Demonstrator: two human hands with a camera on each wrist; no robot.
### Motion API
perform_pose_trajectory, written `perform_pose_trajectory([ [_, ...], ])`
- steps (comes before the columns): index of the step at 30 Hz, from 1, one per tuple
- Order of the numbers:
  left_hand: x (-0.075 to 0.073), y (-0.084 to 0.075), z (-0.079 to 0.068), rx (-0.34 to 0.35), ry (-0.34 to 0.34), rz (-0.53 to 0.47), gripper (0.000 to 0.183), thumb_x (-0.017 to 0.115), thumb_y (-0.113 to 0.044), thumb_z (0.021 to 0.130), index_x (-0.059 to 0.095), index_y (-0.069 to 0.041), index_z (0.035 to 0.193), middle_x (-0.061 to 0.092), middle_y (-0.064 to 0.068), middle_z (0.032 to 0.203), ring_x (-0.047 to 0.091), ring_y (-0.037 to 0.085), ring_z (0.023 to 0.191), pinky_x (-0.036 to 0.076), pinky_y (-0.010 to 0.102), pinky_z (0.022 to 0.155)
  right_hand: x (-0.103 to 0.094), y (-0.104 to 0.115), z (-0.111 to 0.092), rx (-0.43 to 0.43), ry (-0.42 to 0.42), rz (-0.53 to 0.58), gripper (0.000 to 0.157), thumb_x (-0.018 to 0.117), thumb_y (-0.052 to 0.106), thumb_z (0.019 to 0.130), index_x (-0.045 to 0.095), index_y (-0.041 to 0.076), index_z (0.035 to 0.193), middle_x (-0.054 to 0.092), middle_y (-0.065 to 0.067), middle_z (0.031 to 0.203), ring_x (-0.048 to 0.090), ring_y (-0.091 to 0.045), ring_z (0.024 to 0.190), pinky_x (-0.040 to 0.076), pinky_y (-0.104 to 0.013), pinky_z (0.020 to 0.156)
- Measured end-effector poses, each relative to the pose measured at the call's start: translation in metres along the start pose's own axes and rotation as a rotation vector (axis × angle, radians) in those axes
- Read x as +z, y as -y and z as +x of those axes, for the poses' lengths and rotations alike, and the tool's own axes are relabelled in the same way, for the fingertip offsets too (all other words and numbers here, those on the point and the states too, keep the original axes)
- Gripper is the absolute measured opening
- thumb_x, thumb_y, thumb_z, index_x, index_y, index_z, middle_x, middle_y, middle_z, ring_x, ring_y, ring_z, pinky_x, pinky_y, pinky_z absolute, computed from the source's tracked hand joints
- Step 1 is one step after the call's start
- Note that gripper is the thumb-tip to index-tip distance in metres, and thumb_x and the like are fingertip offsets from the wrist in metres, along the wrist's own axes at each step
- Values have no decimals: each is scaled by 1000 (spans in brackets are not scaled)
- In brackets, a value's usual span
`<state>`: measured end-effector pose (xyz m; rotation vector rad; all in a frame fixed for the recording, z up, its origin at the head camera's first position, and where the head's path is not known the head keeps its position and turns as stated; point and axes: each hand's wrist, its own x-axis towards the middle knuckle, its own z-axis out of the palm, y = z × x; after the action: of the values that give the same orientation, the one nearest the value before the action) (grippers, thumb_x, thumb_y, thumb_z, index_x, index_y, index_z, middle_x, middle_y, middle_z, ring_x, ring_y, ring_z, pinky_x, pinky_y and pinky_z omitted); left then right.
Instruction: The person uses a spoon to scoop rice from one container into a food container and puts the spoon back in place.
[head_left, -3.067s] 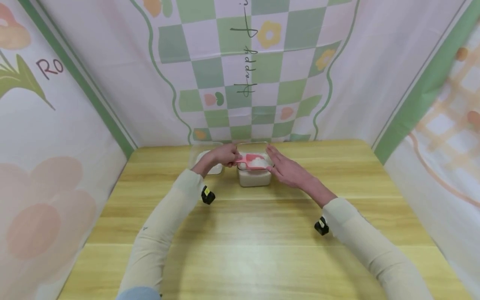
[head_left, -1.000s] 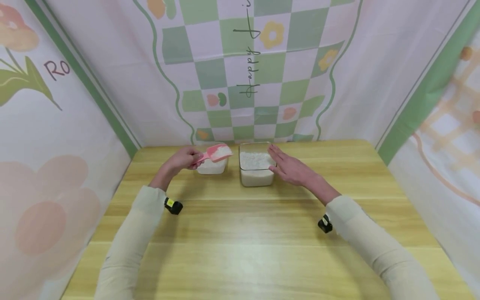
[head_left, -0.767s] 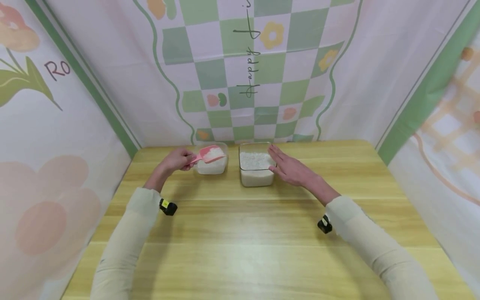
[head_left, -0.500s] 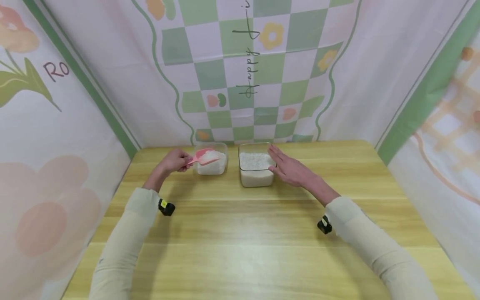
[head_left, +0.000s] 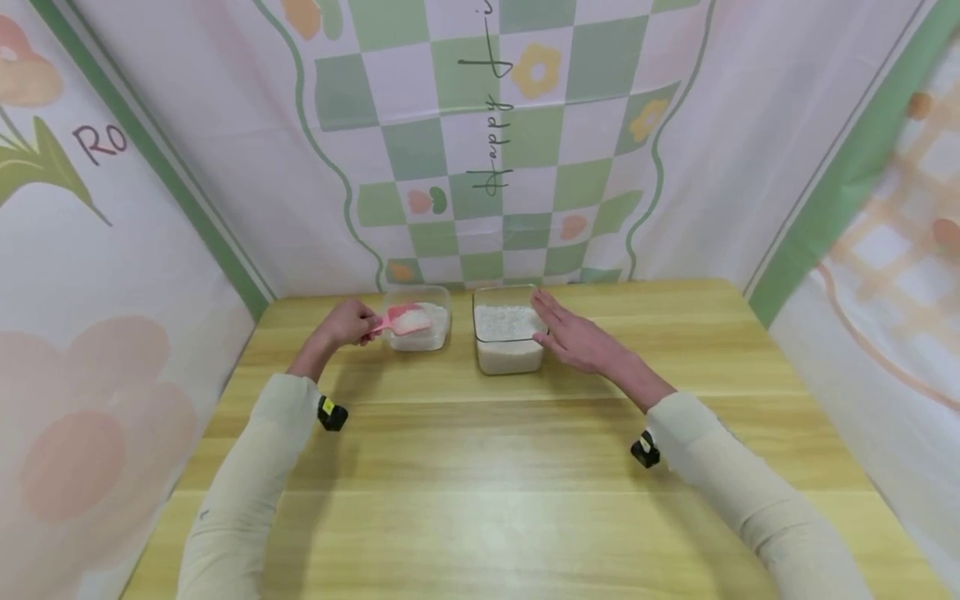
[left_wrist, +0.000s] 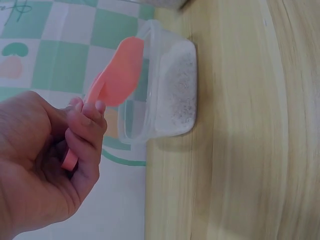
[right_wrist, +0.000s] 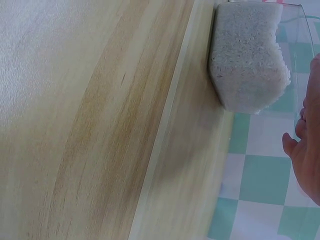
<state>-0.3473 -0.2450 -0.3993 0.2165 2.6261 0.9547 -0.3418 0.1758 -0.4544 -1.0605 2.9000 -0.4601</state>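
My left hand [head_left: 348, 322] grips the handle of a pink scoop [head_left: 401, 320] that carries some white rice. The scoop is held over the left part of a small clear plastic container [head_left: 417, 340] with rice inside. In the left wrist view the scoop [left_wrist: 122, 75] appears tilted beside the container's rim [left_wrist: 152, 90], its load hidden from that side. My right hand [head_left: 577, 337], fingers straight, rests against the right side of a larger glass container [head_left: 510, 360] of rice. In the right wrist view the rice [right_wrist: 245, 55] has an uneven top, and my right hand [right_wrist: 310, 140] is partly cut off.
Both containers stand side by side near the back edge of a wooden table [head_left: 480, 467], with a narrow gap between them. A checkered cloth backdrop [head_left: 480, 167] hangs right behind. Fabric walls stand at the left and right.
My left hand has carried the loaded scoop from the glass container leftward to the plastic one, then lowered it and drawn it a little further left. My right hand has stayed in place.
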Motion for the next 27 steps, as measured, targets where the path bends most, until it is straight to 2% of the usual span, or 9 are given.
perform_pose_trajectory([
  [3,1,2,3,-28,-4,35,32,48,-13,104,70,8,91,65,12,73,52,9,59,44,20,57,0,1,0,2,-3,0,68,31,40,109,10,-2,157,7,-22,166,11,-35,154,24,-51,122],
  [10,2,0,6,-31,-21,110,32,49,-15,104,70,3,87,63,6,70,53,10,59,45,22,59,1,1,0,4,-9,5,68,30,42,109,9,-2,158,6,-21,167,11,-35,154,24,-51,122],
  [14,2,-4,5,-29,-41,150,33,50,-16,104,71,2,87,68,15,77,58,17,62,46,24,60,1,1,-1,-3,-15,5,69,30,42,109,9,-2,158,7,-21,167,12,-36,154,26,-52,121],
  [18,3,-8,6,-21,-56,193,33,50,-16,104,71,2,87,69,15,78,62,24,67,46,25,61,1,-1,-2,-7,-20,8,69,29,43,109,10,-1,158,7,-20,167,12,-35,154,27,-51,121],
  [27,5,-12,12,-24,-82,237,33,52,-18,103,72,1,86,71,15,79,62,18,63,46,24,61,3,-1,-2,-7,-28,9,69,30,43,109,12,-3,157,7,-19,167,14,-36,154,30,-53,119],
])
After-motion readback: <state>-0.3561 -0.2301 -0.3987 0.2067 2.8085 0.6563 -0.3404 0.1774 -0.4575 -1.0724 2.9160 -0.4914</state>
